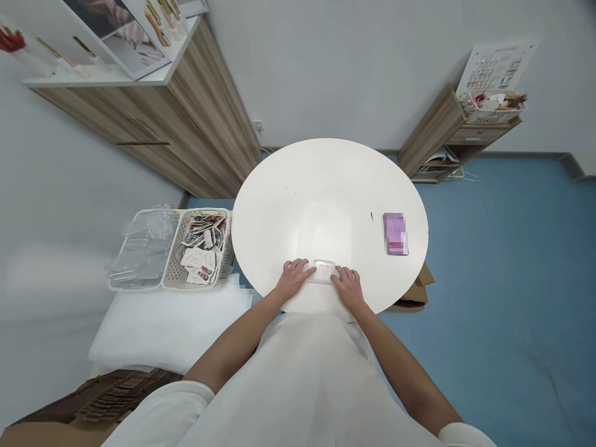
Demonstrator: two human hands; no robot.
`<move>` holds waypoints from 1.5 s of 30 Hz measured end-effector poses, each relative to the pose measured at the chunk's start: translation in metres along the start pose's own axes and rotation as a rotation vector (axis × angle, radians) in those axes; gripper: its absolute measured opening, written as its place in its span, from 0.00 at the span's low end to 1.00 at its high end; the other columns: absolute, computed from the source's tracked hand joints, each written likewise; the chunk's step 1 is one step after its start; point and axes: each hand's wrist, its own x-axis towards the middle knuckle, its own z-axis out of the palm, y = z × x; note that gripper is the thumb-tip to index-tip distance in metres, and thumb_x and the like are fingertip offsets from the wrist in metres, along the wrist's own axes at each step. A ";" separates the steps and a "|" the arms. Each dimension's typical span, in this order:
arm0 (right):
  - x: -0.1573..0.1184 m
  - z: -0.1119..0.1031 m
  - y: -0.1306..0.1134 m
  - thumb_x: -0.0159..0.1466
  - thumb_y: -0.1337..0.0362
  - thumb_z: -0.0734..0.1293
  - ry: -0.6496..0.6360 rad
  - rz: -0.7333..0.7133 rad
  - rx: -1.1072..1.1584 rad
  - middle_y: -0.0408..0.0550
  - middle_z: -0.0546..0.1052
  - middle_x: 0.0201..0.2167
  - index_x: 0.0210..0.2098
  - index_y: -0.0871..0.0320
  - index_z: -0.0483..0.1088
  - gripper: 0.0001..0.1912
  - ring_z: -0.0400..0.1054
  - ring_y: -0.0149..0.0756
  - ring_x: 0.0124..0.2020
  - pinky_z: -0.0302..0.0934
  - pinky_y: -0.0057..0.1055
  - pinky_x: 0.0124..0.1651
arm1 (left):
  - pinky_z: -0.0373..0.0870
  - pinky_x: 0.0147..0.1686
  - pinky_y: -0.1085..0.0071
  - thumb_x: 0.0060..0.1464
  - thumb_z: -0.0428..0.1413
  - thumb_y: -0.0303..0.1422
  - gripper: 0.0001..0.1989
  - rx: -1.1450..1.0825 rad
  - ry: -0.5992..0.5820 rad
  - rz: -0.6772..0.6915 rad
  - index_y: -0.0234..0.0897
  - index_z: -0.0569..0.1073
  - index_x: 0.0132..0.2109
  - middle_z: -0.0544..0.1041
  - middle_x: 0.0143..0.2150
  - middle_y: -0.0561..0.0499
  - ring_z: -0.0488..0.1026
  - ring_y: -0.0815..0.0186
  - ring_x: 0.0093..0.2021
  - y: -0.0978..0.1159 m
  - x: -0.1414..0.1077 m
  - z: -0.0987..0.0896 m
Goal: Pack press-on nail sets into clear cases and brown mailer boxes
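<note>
A small clear and white rectangular package lies near the front edge of the round white table. At its left side is my left hand, palm down, thumb against the package and the fingers spread on the tabletop. My right hand rests on the other side, its thumb at the package's right edge and its fingers also apart on the table. Neither hand is wrapped around the package. What is inside it is too small to make out.
A purple box lies toward the table's right edge. Left of the table stand a basket of cards and packets and a basket of clear plastic packaging. Cardboard is below the table's right side. A wooden cabinet stands behind left.
</note>
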 end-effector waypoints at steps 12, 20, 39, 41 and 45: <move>0.012 -0.020 -0.001 0.55 0.60 0.63 -0.088 -0.171 0.150 0.53 0.56 0.58 0.36 0.57 0.65 0.11 0.45 0.49 0.59 0.38 0.51 0.57 | 0.40 0.54 0.51 0.44 0.54 0.41 0.17 -0.019 -0.102 0.214 0.41 0.66 0.42 0.53 0.60 0.45 0.45 0.51 0.60 0.011 0.014 -0.013; 0.030 -0.016 -0.002 0.53 0.65 0.63 -0.146 -0.194 0.085 0.59 0.61 0.53 0.36 0.60 0.65 0.10 0.56 0.46 0.52 0.49 0.46 0.53 | 0.49 0.52 0.58 0.44 0.54 0.32 0.15 -0.055 -0.101 0.188 0.39 0.63 0.42 0.61 0.54 0.43 0.59 0.56 0.52 0.013 0.027 -0.001; -0.013 -0.048 -0.035 0.56 0.60 0.59 -0.249 -0.122 0.205 0.43 0.67 0.29 0.32 0.55 0.58 0.06 0.61 0.34 0.30 0.53 0.33 0.40 | 0.60 0.29 0.70 0.41 0.52 0.38 0.13 -0.250 -0.205 0.138 0.40 0.64 0.36 0.70 0.32 0.51 0.67 0.63 0.32 0.015 -0.017 -0.018; -0.010 -0.050 -0.032 0.57 0.59 0.58 -0.257 -0.152 0.202 0.44 0.67 0.31 0.33 0.55 0.58 0.07 0.62 0.36 0.35 0.52 0.36 0.44 | 0.60 0.30 0.70 0.41 0.52 0.38 0.12 -0.258 -0.209 0.143 0.40 0.65 0.36 0.70 0.33 0.51 0.67 0.62 0.33 0.014 -0.015 -0.022; -0.008 -0.052 -0.028 0.59 0.58 0.58 -0.225 -0.203 0.217 0.46 0.68 0.35 0.34 0.55 0.59 0.08 0.59 0.40 0.45 0.53 0.37 0.46 | 0.60 0.38 0.68 0.43 0.53 0.38 0.11 -0.257 -0.127 0.228 0.40 0.65 0.36 0.70 0.37 0.50 0.65 0.61 0.40 0.013 -0.015 -0.026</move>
